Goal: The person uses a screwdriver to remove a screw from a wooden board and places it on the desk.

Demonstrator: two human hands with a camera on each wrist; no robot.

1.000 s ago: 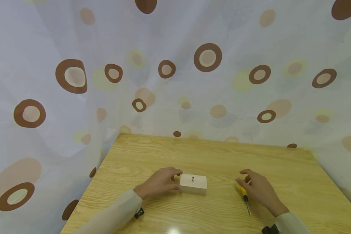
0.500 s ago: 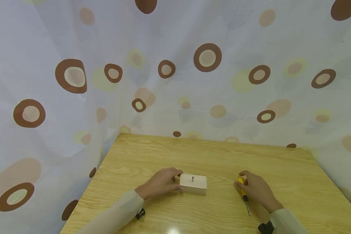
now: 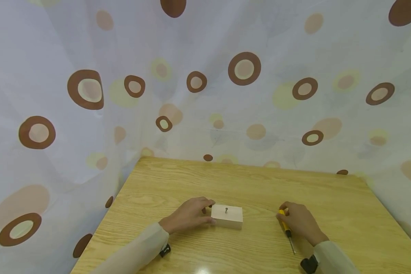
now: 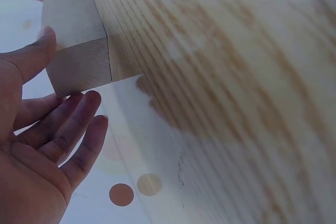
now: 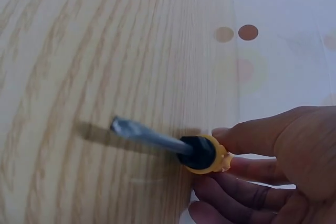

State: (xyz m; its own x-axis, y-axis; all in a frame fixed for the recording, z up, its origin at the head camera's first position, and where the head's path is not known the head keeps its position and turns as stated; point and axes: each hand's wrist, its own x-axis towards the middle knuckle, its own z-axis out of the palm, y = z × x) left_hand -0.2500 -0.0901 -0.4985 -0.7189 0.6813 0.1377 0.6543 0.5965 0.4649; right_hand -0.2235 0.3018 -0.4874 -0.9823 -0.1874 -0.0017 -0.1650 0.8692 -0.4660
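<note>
A pale wooden block lies on the table with a small screw standing up from its top. My left hand holds the block's left end between thumb and fingers; in the left wrist view the thumb presses one side while the other fingers reach the opposite side. Over to the right, my right hand pinches the yellow handle of a screwdriver. Its metal shaft points toward the person. In the right wrist view the screwdriver's flat tip is near the tabletop, and the thumb touches the handle.
The wood-grain table carries the block and screwdriver, which lie a short way apart. A white curtain with brown and beige circles hangs behind the table and along both sides. Dark straps show at both wrists.
My right thumb and fingers have drawn together on the screwdriver handle, and the hand has shifted slightly left. The left hand and block have stayed nearly still.
</note>
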